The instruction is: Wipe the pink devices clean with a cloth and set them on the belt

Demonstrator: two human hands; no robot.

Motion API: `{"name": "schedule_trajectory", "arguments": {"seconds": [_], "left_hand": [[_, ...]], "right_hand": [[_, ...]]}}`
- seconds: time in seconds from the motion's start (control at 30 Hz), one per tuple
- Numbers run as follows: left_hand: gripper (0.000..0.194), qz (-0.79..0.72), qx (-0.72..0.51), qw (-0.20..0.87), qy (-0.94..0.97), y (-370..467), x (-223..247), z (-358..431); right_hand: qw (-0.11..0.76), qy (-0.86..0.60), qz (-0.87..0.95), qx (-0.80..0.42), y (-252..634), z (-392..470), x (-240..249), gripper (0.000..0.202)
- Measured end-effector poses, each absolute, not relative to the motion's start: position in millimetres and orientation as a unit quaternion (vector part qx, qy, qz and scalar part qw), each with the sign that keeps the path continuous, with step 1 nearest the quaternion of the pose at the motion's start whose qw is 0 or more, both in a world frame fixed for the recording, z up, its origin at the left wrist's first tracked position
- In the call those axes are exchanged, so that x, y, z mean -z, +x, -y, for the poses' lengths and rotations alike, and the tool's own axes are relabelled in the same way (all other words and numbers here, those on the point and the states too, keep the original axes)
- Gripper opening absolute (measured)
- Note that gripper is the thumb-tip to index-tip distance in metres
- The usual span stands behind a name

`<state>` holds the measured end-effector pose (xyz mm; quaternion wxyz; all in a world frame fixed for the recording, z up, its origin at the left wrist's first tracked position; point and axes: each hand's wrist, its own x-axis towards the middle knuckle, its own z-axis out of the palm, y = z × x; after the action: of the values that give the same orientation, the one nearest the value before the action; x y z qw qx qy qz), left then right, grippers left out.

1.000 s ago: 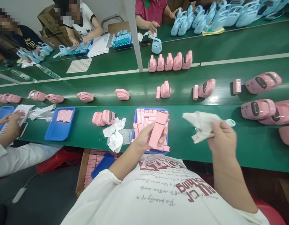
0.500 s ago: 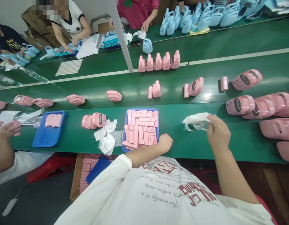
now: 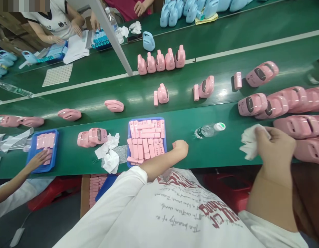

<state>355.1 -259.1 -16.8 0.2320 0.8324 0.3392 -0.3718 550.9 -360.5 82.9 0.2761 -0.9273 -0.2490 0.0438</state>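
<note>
My right hand (image 3: 277,144), at the right over the bench, pinches a crumpled white tissue (image 3: 249,141) between thumb and fingers. To its left a clear plastic bottle (image 3: 207,131) with a green and white cap lies on its side. Curled closed, my left hand (image 3: 180,148) rests at the bench's near edge; the inside of the fist is hidden. Just left of that hand stands a blue tray (image 3: 146,119) filled with flat pink pieces (image 3: 146,148). Pink handled casings (image 3: 252,104) stand in rows beyond my right hand.
Crumpled tissues (image 3: 111,160) and two pink casings (image 3: 92,137) lie left of the tray. More casings sit along the green strip behind, some beside small pink blocks (image 3: 237,80). A co-worker's hand (image 3: 40,159) reaches into another blue tray (image 3: 56,151). A grey post (image 3: 111,36) rises ahead.
My right hand has moved right with the tissue, away from the bottle, which now lies uncovered. My left hand stays closed at the edge. The view has shifted, and the co-worker's hand has reached a tray.
</note>
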Motion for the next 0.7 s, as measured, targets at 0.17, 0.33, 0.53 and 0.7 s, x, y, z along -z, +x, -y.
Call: {"name": "schedule_trajectory", "arguments": {"seconds": [0.17,0.33,0.53,0.7], "left_hand": [[0.045,-0.370,0.347,0.166,0.846,331.0,7.2,284.4],[0.025,-0.342,0.370,0.199,0.841,318.5,8.1,254.3],[0.025,-0.329,0.415,0.212,0.821,347.4,21.6,233.4],[0.026,-0.336,0.408,0.225,0.819,357.0,21.0,236.5]], "right_hand": [[0.280,-0.807,0.518,0.047,507.3,332.9,-53.5,0.034],[0.347,-0.708,0.600,0.137,498.2,321.6,-13.5,0.025],[0.428,-0.674,0.581,0.155,505.0,297.9,22.5,0.018],[0.527,-0.772,0.341,0.098,528.1,286.0,28.8,0.037]]}}
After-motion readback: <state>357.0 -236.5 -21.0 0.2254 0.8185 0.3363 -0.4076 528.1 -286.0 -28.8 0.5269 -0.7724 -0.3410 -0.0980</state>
